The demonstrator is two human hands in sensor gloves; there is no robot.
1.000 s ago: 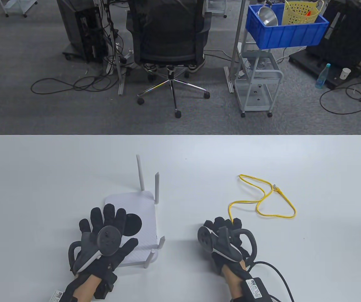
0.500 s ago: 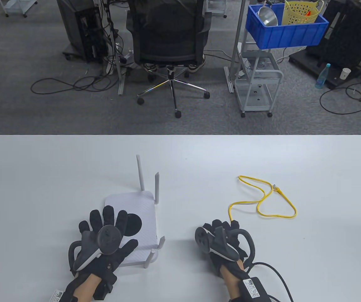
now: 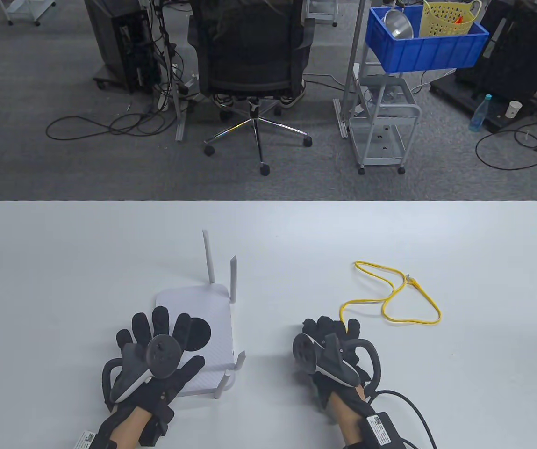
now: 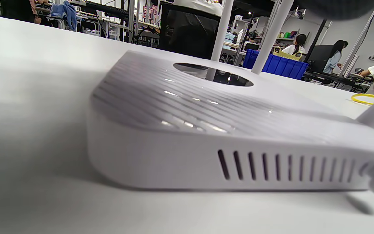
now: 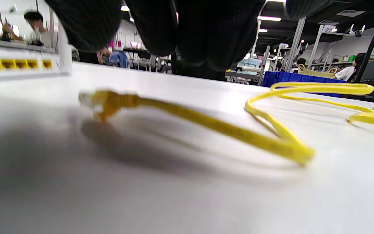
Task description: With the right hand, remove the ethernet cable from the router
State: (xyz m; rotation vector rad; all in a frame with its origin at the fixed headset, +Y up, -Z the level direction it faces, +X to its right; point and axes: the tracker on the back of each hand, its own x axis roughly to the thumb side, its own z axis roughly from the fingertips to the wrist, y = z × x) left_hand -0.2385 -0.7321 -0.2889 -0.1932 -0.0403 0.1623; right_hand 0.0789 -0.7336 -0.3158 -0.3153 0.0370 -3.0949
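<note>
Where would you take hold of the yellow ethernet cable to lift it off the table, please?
Probably at the booted plug end of the yellow ethernet cable, coming down from above with the right hand. That end lies free on the table, clear of the router, just under the fingers. The boot is thicker and stiffer than the limp flat loops.

The right hand [image 3: 331,348] shifts slightly toward the table's [image 3: 268,234] far edge, its fingers [image 5: 190,29] now over the yellow ethernet cable's [image 3: 390,304] near end.
</note>
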